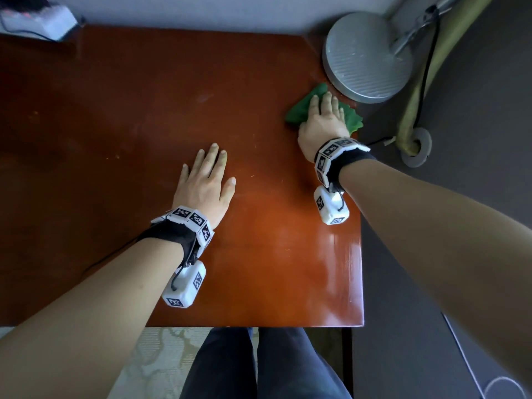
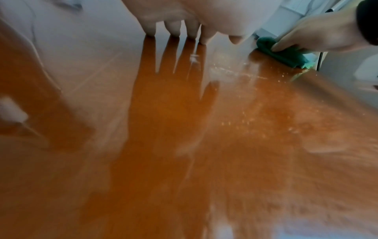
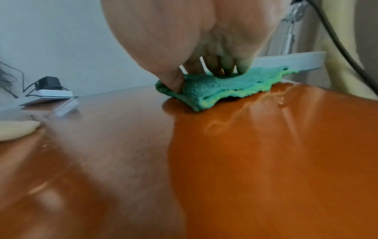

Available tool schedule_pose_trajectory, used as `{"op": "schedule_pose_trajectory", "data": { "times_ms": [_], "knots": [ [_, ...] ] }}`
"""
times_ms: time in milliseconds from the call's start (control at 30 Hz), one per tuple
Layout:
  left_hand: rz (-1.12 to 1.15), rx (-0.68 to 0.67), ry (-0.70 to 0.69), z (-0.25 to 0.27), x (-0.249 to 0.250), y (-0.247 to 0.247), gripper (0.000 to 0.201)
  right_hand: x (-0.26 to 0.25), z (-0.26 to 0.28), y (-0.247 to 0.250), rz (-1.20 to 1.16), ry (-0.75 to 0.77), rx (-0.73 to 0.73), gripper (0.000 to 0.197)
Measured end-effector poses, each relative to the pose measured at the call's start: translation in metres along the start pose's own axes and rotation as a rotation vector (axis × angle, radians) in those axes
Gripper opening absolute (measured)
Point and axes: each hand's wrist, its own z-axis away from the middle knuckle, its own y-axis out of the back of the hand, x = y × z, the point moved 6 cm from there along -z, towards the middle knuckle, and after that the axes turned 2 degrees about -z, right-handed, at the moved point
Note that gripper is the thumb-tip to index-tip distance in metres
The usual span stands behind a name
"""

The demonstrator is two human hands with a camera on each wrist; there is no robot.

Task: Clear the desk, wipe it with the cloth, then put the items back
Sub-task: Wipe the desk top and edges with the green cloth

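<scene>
A green cloth (image 1: 296,112) lies bunched at the far right of the glossy red-brown desk (image 1: 115,110), just in front of the lamp base. My right hand (image 1: 324,110) lies on top of it with fingers stretched forward, pressing it onto the wood. From the right wrist the fingertips (image 3: 227,67) dig into the cloth (image 3: 225,87) and the thumb sits at its left edge. My left hand (image 1: 207,174) rests flat on the bare desk near the middle, fingers spread, holding nothing. Its fingertips (image 2: 174,27) touch the wood, with the cloth (image 2: 286,56) off to the right.
A round grey lamp base (image 1: 365,56) stands at the desk's far right corner, touching the cloth's far side. A white power strip (image 1: 37,23) with a black plug sits at the far left. The desk's right edge (image 1: 360,254) is close to my right wrist. Fine crumbs dot the wood.
</scene>
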Motion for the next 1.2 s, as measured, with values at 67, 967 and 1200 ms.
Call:
{"op": "schedule_pose_trajectory", "data": {
  "times_ms": [67,967,1200],
  "knots": [
    [0.011,-0.003,-0.002,-0.008,0.001,0.004,0.06,-0.008,-0.011,0.004,0.012,0.02,0.0,0.065],
    [0.005,0.075,0.016,-0.008,0.005,0.015,0.058,-0.002,-0.024,0.037,-0.076,-0.033,0.098,0.046],
    [-0.014,0.055,0.039,-0.009,0.007,0.015,0.059,0.026,0.002,0.029,-0.087,-0.031,0.085,0.055]
  ]
}}
